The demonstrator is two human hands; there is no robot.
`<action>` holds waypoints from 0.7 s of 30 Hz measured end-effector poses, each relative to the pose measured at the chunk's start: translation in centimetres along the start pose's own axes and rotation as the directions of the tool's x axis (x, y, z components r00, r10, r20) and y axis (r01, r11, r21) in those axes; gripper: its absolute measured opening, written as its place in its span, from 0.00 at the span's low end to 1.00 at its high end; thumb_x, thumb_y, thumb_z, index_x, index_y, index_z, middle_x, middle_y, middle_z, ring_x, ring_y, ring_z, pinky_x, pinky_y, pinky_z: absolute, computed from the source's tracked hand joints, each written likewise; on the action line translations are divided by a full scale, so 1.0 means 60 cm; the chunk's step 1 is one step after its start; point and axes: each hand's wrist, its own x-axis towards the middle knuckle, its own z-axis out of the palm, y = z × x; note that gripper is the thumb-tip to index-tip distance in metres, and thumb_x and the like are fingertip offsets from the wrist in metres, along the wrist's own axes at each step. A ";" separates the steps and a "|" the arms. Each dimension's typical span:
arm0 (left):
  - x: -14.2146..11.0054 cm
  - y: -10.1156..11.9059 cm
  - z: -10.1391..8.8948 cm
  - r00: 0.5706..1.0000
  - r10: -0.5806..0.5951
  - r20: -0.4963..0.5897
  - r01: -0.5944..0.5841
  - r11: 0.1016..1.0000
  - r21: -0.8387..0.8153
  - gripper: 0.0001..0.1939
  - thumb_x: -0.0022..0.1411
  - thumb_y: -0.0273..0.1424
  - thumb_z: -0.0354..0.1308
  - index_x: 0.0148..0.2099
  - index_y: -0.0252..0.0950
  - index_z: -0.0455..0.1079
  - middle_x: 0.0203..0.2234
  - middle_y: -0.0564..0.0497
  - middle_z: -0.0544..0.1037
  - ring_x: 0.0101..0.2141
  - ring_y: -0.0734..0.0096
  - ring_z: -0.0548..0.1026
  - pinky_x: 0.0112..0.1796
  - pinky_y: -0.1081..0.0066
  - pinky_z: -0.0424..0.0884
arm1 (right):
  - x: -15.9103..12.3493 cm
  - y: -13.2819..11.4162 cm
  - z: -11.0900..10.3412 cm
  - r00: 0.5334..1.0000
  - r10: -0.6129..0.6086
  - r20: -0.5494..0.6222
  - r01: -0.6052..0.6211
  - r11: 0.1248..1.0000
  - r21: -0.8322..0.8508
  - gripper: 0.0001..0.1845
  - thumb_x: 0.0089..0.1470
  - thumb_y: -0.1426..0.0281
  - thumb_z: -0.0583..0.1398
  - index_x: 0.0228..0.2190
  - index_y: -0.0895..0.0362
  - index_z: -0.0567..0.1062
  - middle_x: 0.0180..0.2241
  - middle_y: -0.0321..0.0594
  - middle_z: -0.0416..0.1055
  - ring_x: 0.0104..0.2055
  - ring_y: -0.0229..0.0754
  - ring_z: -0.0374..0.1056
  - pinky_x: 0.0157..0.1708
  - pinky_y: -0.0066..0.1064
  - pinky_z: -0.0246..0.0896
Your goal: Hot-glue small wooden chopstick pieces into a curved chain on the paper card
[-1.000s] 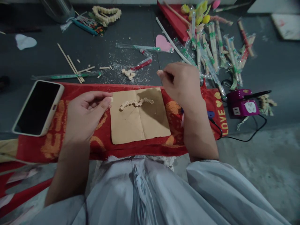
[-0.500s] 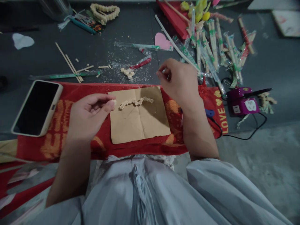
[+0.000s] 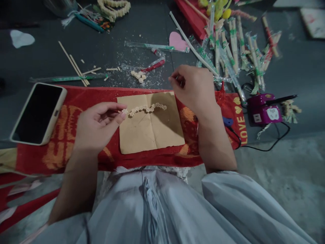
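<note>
Between thumb and forefinger, my left hand (image 3: 98,127) pinches a small pale cluster of wooden stick pieces (image 3: 124,111) at the left edge of a creased brown paper (image 3: 142,135). On that paper lies a wavy chain of the same pale pieces (image 3: 148,109), just right of the cluster and apart from it. Hovering over the paper's upper right corner, my right hand (image 3: 194,88) has its fingers curled and pinched together; whatever they hold, if anything, is hidden. Its shadow falls across the paper's right half.
Under the paper spreads a red towel (image 3: 68,135), with a phone (image 3: 38,113) on its left. A purple device (image 3: 264,110) with a black cable stands right. Wrapped stick bundles (image 3: 233,47), loose sticks (image 3: 73,64), a pink heart (image 3: 179,41) and crumbs lie on the dark table (image 3: 142,20).
My left hand has shifted slightly right with the pale cluster, closer to the chain's left end. My right hand has stayed nearly in place, its fingers still curled. The view has tilted slightly.
</note>
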 end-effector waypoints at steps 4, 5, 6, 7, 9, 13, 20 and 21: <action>-0.016 -0.016 0.004 0.999 0.003 -0.041 0.003 0.989 0.148 0.11 0.54 0.37 0.71 0.39 0.39 0.84 0.32 0.50 0.86 0.31 0.67 0.82 0.35 0.69 0.81 | -0.001 0.000 -0.006 1.000 0.023 0.022 -0.022 0.999 -0.037 0.12 0.66 0.56 0.61 0.34 0.47 0.77 0.31 0.43 0.78 0.36 0.52 0.72 0.37 0.42 0.65; -0.022 -0.021 0.005 0.999 0.003 -0.044 0.006 0.979 0.202 0.10 0.55 0.37 0.70 0.39 0.39 0.83 0.32 0.51 0.85 0.31 0.68 0.82 0.34 0.69 0.80 | -0.001 -0.003 -0.009 0.999 0.018 0.028 -0.017 0.999 -0.031 0.11 0.66 0.54 0.61 0.35 0.45 0.78 0.31 0.42 0.79 0.36 0.53 0.72 0.36 0.42 0.64; -0.027 -0.025 0.007 0.999 0.009 -0.041 0.002 0.968 0.251 0.09 0.56 0.36 0.69 0.40 0.40 0.83 0.31 0.52 0.85 0.30 0.69 0.81 0.33 0.70 0.79 | -0.001 -0.005 -0.012 0.999 0.011 0.034 -0.011 1.000 -0.024 0.11 0.66 0.54 0.60 0.36 0.44 0.78 0.31 0.42 0.79 0.37 0.53 0.72 0.36 0.42 0.63; -0.031 -0.029 0.008 0.999 0.023 -0.034 -0.012 0.956 0.294 0.08 0.58 0.36 0.68 0.39 0.41 0.83 0.31 0.53 0.84 0.29 0.70 0.81 0.31 0.71 0.78 | -0.001 -0.008 -0.015 0.999 0.008 0.046 -0.007 1.000 -0.025 0.10 0.65 0.54 0.60 0.35 0.42 0.78 0.31 0.41 0.79 0.36 0.53 0.72 0.35 0.43 0.62; -0.038 -0.035 0.010 0.997 0.071 -0.003 -0.065 0.928 0.367 0.06 0.61 0.36 0.66 0.39 0.42 0.82 0.31 0.54 0.84 0.28 0.72 0.80 0.30 0.72 0.77 | 0.001 -0.011 -0.017 0.997 0.023 0.078 -0.018 0.998 -0.065 0.08 0.64 0.55 0.61 0.34 0.40 0.78 0.30 0.41 0.79 0.35 0.54 0.71 0.34 0.44 0.58; -0.038 -0.037 0.008 0.980 0.192 0.060 -0.197 0.857 0.477 0.03 0.64 0.35 0.67 0.39 0.43 0.81 0.34 0.53 0.84 0.30 0.72 0.79 0.33 0.71 0.77 | -0.001 -0.006 -0.015 0.990 0.030 0.141 -0.017 0.996 -0.091 0.09 0.66 0.55 0.60 0.36 0.39 0.79 0.32 0.41 0.80 0.36 0.55 0.72 0.35 0.44 0.55; -0.043 -0.051 0.020 0.980 0.197 0.036 -0.190 0.855 0.483 0.06 0.62 0.33 0.64 0.41 0.42 0.81 0.32 0.54 0.82 0.26 0.74 0.74 0.30 0.72 0.72 | -0.006 -0.014 -0.017 0.993 -0.031 0.118 0.047 0.990 -0.134 0.08 0.67 0.60 0.60 0.36 0.42 0.80 0.31 0.40 0.81 0.34 0.51 0.72 0.33 0.42 0.57; -0.044 -0.054 0.022 0.983 0.184 0.022 -0.172 0.863 0.476 0.07 0.62 0.33 0.64 0.42 0.41 0.81 0.31 0.54 0.82 0.26 0.74 0.73 0.29 0.71 0.72 | -0.006 -0.018 -0.018 0.991 -0.003 0.133 0.025 0.986 -0.168 0.08 0.66 0.62 0.60 0.35 0.43 0.80 0.32 0.40 0.82 0.34 0.51 0.72 0.32 0.42 0.57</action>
